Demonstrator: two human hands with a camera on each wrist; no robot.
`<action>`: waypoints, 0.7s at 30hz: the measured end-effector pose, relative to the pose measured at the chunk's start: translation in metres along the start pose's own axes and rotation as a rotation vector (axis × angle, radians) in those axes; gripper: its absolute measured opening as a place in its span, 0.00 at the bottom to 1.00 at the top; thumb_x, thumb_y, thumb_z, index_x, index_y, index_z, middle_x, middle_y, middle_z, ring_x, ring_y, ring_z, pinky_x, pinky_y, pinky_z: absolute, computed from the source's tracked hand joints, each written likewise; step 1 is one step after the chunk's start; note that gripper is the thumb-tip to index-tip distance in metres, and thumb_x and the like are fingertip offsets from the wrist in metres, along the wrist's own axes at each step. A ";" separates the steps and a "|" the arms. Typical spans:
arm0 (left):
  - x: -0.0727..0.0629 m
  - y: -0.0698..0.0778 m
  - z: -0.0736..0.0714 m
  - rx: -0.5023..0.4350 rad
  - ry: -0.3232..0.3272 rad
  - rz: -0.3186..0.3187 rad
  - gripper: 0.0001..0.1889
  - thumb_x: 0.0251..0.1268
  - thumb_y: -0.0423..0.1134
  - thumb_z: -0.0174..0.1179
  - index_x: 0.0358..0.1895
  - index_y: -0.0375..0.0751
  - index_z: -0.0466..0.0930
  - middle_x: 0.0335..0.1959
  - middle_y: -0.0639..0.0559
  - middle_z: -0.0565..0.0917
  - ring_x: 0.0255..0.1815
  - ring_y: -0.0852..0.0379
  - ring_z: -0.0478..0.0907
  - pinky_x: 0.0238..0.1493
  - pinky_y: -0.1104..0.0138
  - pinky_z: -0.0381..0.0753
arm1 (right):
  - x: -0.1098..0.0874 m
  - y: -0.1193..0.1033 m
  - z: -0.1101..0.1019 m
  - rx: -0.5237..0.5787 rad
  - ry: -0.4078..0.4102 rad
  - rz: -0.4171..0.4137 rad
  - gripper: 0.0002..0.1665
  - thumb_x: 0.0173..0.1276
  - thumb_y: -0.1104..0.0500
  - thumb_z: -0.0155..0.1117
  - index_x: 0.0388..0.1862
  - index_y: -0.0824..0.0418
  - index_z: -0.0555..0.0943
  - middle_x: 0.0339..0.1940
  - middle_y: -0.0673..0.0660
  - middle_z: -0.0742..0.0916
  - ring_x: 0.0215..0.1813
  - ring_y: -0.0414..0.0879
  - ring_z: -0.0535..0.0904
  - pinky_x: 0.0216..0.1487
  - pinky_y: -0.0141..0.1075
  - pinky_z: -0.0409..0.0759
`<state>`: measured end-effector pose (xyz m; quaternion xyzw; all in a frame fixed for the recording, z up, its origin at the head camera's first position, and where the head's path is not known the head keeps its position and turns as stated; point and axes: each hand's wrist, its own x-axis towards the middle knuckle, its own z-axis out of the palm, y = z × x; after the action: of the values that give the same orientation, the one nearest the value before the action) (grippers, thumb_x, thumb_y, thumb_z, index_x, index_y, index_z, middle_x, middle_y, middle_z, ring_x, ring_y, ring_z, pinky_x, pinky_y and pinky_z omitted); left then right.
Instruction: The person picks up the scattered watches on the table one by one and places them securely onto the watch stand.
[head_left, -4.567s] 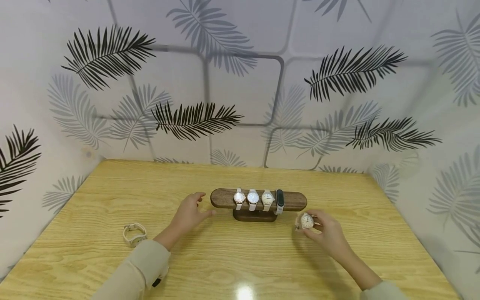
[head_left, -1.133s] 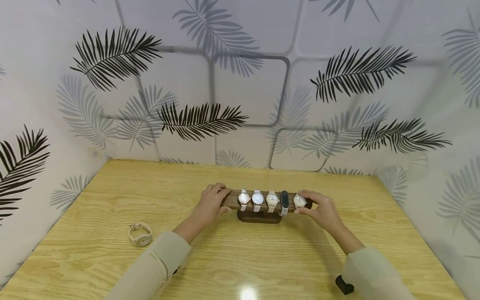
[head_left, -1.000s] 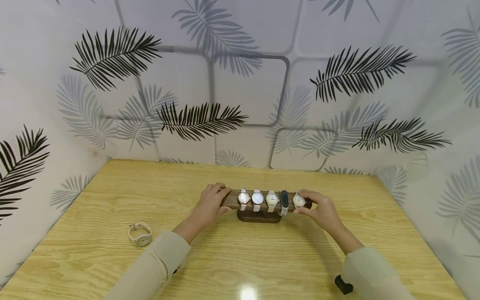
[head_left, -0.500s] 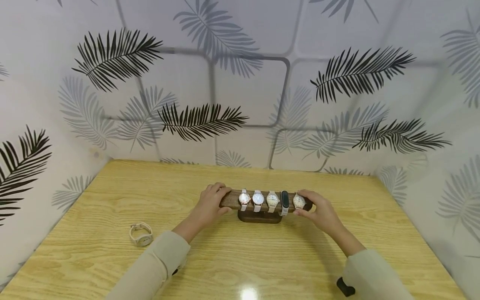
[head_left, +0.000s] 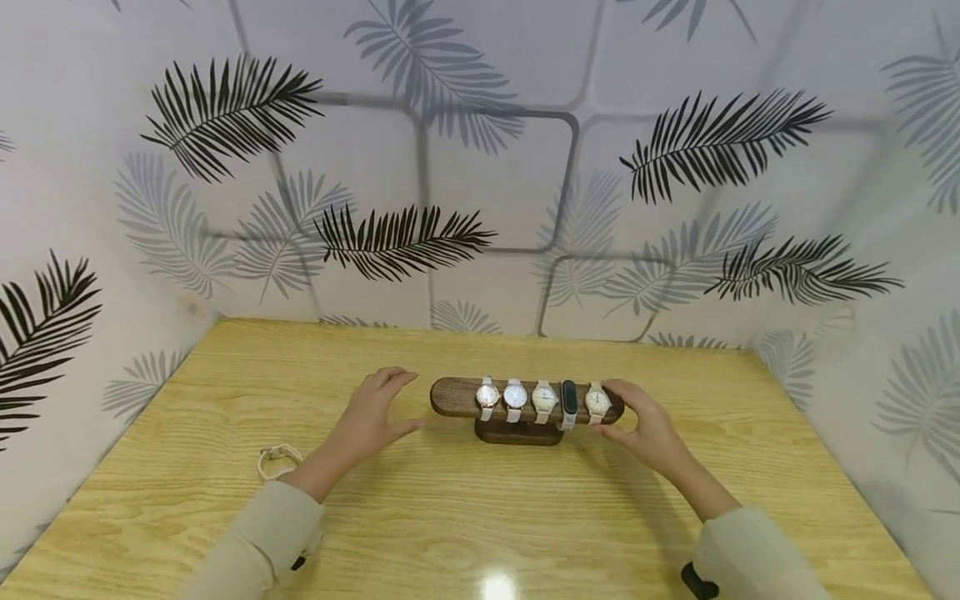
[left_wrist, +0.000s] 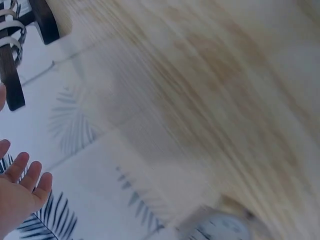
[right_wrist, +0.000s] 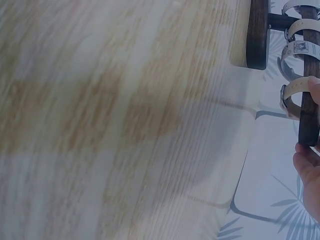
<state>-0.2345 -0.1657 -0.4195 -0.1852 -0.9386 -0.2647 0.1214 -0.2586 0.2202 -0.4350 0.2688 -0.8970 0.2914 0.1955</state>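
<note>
A dark wooden watch stand (head_left: 456,397) carries several watches along its bar. Among them are a black-faced fitness band (head_left: 569,398) and, at the right end, a cream-strapped watch (head_left: 597,402). My right hand (head_left: 651,432) holds the bar's right end, index finger behind and thumb in front, next to that watch. In the right wrist view a fingertip lies at its strap (right_wrist: 298,86). My left hand (head_left: 369,418) is off the stand's left end, thumb and fingers spread with nothing between them. A loose pale watch (head_left: 277,458) lies on the table, partly hidden by the left forearm.
The light wood table (head_left: 480,508) runs back to a wall (head_left: 480,183) with a leaf pattern. In the left wrist view the loose watch's dial (left_wrist: 220,227) shows blurred at the bottom edge. The stand sits near the table's middle on an oval base (head_left: 517,432).
My right hand earlier brought the cream watch onto the bar's right end while the left gripped the other end. Now the left hand has let go and moved left; the right has shifted slightly.
</note>
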 end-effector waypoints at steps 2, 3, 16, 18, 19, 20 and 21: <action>-0.006 -0.009 -0.006 0.008 0.004 -0.003 0.35 0.52 0.45 0.68 0.63 0.35 0.68 0.59 0.37 0.71 0.61 0.39 0.67 0.58 0.43 0.68 | 0.000 0.000 0.001 -0.006 -0.005 -0.001 0.37 0.46 0.67 0.75 0.56 0.72 0.72 0.54 0.70 0.78 0.54 0.63 0.76 0.51 0.53 0.78; -0.010 -0.013 -0.009 0.014 0.006 -0.005 0.35 0.52 0.45 0.68 0.62 0.34 0.68 0.59 0.37 0.71 0.60 0.39 0.67 0.58 0.43 0.69 | 0.000 0.000 0.001 -0.005 -0.006 -0.001 0.36 0.47 0.67 0.75 0.57 0.72 0.72 0.54 0.70 0.78 0.54 0.63 0.76 0.50 0.53 0.78; -0.049 -0.059 -0.040 0.095 -0.034 -0.037 0.34 0.51 0.44 0.69 0.59 0.30 0.70 0.56 0.32 0.73 0.56 0.34 0.70 0.54 0.40 0.70 | 0.001 -0.004 0.000 -0.011 -0.033 0.031 0.33 0.51 0.67 0.72 0.57 0.73 0.72 0.54 0.71 0.78 0.55 0.65 0.75 0.52 0.55 0.76; -0.053 -0.064 -0.043 0.092 -0.046 -0.045 0.33 0.51 0.44 0.68 0.59 0.30 0.70 0.55 0.32 0.74 0.55 0.33 0.70 0.53 0.40 0.70 | 0.000 -0.004 0.000 -0.012 -0.041 0.035 0.34 0.51 0.67 0.72 0.57 0.73 0.72 0.55 0.71 0.78 0.56 0.65 0.74 0.52 0.55 0.76; -0.054 -0.065 -0.045 0.095 -0.053 -0.051 0.32 0.52 0.44 0.68 0.58 0.30 0.71 0.54 0.32 0.74 0.55 0.33 0.71 0.53 0.41 0.71 | 0.000 -0.004 0.000 -0.016 -0.045 0.037 0.34 0.51 0.66 0.72 0.57 0.72 0.72 0.55 0.71 0.78 0.56 0.65 0.74 0.52 0.55 0.76; -0.056 -0.067 -0.047 0.101 -0.062 -0.055 0.31 0.52 0.44 0.68 0.57 0.30 0.72 0.53 0.32 0.75 0.54 0.33 0.71 0.52 0.41 0.71 | 0.000 -0.004 0.000 -0.020 -0.046 0.037 0.34 0.51 0.66 0.72 0.57 0.72 0.72 0.55 0.71 0.77 0.56 0.65 0.74 0.53 0.55 0.76; -0.057 -0.068 -0.048 0.107 -0.072 -0.056 0.30 0.52 0.44 0.68 0.56 0.30 0.73 0.52 0.32 0.76 0.53 0.33 0.72 0.52 0.41 0.71 | 0.000 -0.004 0.000 -0.020 -0.049 0.039 0.34 0.51 0.66 0.72 0.58 0.72 0.72 0.55 0.71 0.77 0.56 0.65 0.74 0.53 0.55 0.76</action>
<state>-0.2045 -0.2620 -0.4287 -0.1615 -0.9599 -0.2107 0.0897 -0.2566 0.2177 -0.4334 0.2565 -0.9093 0.2796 0.1707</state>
